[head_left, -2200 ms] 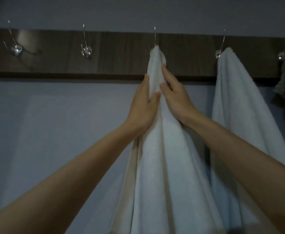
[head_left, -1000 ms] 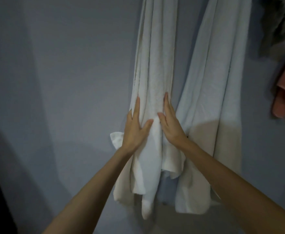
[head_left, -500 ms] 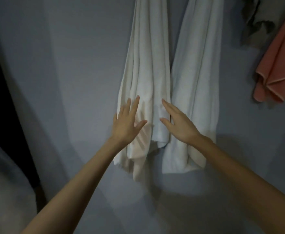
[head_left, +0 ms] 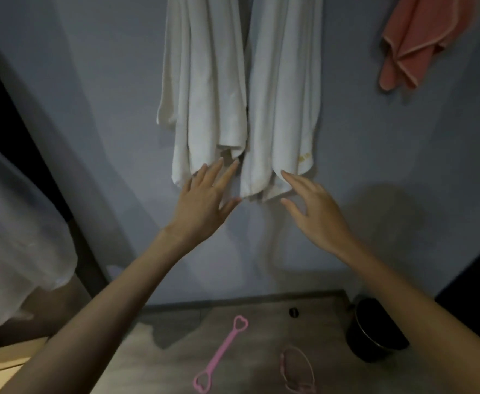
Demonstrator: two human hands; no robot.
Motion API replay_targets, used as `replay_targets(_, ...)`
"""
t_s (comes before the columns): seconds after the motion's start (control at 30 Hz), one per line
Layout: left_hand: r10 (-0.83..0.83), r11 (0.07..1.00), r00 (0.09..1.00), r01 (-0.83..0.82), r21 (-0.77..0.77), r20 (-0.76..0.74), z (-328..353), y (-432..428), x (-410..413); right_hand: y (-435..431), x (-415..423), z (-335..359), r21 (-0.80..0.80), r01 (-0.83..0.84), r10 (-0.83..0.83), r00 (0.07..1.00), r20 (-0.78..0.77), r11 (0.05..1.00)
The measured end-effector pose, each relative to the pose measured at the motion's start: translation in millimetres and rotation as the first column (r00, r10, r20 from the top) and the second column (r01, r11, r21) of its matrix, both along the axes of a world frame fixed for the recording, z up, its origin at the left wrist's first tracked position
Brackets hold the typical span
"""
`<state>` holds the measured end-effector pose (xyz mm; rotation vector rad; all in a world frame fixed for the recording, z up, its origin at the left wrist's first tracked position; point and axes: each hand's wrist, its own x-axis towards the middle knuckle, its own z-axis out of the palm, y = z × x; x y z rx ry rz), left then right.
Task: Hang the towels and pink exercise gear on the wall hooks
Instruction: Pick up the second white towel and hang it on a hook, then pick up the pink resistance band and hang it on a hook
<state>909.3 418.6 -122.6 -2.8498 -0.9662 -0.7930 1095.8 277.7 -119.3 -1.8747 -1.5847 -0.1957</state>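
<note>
Two white towels hang top centre of frame: left towel [head_left: 204, 81], right towel [head_left: 284, 81], side by side. Pink towel [head_left: 420, 38] hangs upper right. L hand [head_left: 202, 203] mid-frame, fingers straight & spread, holds nothing, tips at left towel's hem; contact unclear. R hand [head_left: 315, 211] likewise empty, tips at right towel's hem. Pink heart-ended band [head_left: 221, 356] & pink loop [head_left: 297, 371] lie on floor [head_left: 162, 351], bottom centre; black bin [head_left: 375, 331] lower right.

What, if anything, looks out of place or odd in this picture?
Two pink pieces of gear lie on the floor instead of hanging: a pink band with heart-shaped ends and a thin pink loop beside it. The right white towel also has a yellowish mark near its lower corner.
</note>
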Motion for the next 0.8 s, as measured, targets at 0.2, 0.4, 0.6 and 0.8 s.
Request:
replay_targets(0.2,-0.126,0.991,0.991,0.124,-0.039,-0.053,-25.3,-62.5,-5.9,-75.2,-17.1,-38.1,-0.106,0.121,-0.128,0.99,-0.062,0.987)
replay_targets(0.4,-0.277,0.959,0.954,0.267,-0.099,-0.111,-63.8,-117.6,-18.9,-155.9,-56.3,-75.1,-0.17,0.223,-0.246,0.961,-0.126,0.96)
replay_targets(0.6,-0.445,0.886,0.883,0.409,-0.218,-0.151,-93.3,-185.7,-11.0,-241.7,-85.2,-107.4,-0.219,0.411,-0.443,0.889,-0.121,0.885)
replay_targets(0.8,-0.632,0.771,0.754,0.59,-0.24,-0.176,-114.2,-273.2,30.1,-351.3,-92.2,-139.3,-0.298,0.552,-0.61,0.778,-0.151,0.779)
